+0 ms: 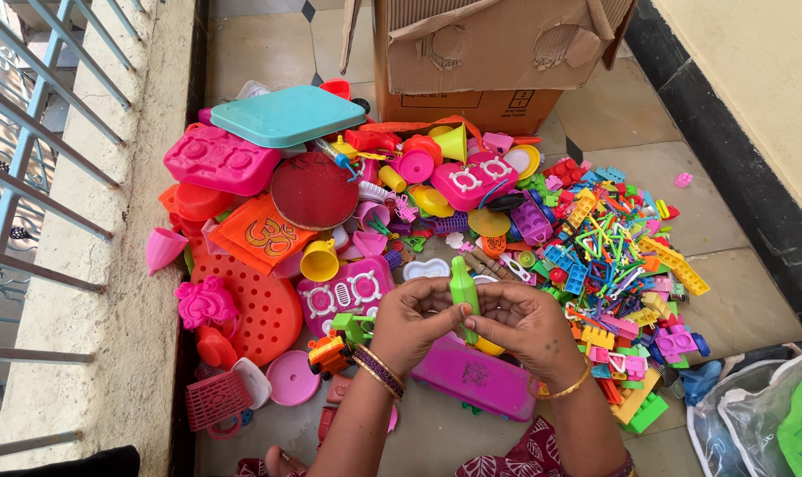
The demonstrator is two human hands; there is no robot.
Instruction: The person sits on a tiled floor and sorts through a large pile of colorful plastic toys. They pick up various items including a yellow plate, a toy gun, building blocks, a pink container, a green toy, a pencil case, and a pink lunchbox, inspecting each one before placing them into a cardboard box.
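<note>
Green toy piece [462, 291] upright between hands, left hand [407, 322] and right hand [526, 325] both grasping it.

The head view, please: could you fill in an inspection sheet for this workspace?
Surface: tiled floor, mostly covered by toys.
Job's things: green toy bottle, upright, held by left hand and right hand.
Clutter: pink case under the hands; teal lid; heap of building blocks.
Grippers: both hands closed on the bottle.
Cables: nothing seen.
Surroundings: cardboard box, railing, plastic bag.
</note>
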